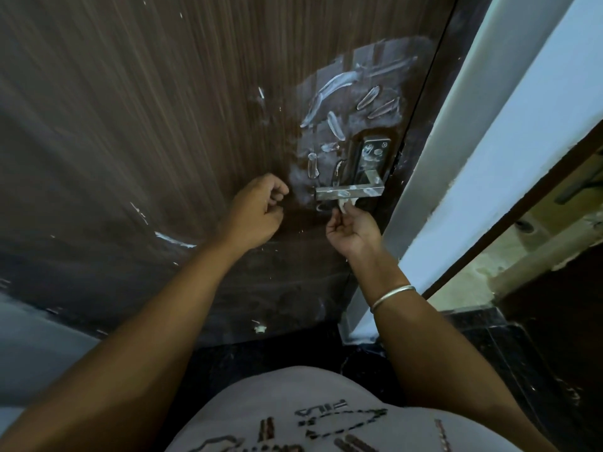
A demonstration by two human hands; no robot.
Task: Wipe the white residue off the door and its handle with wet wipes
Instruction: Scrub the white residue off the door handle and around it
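Head-camera footage looked down over a grey printed shirt at the bottom of the frame, with both bare forearms reaching up and away from it toward a dark wood-grain door. A thin metal bangle circled the right wrist. Farther out, the right hand was raised just beneath the lever, its thumb and fingertips pinched together on a small crumpled white wipe, which touched the underside of the metal door handle. The left hand hung to the left of the handle, close to the door's surface, fingers loosely curled inward and holding nothing visible; whether it touched the wood could not be told. The handle was a square-section horizontal lever with pale smudges along its top, mounted on a dark lock plate that also carried white spots. Above and to the left of the plate, white residue spread over the door in a hazy patch crossed by thicker streaks and oval dabs, with a few stray flecks farther left. To the right of the door's edge ran a pale wall, and beyond it a dim opening showed.
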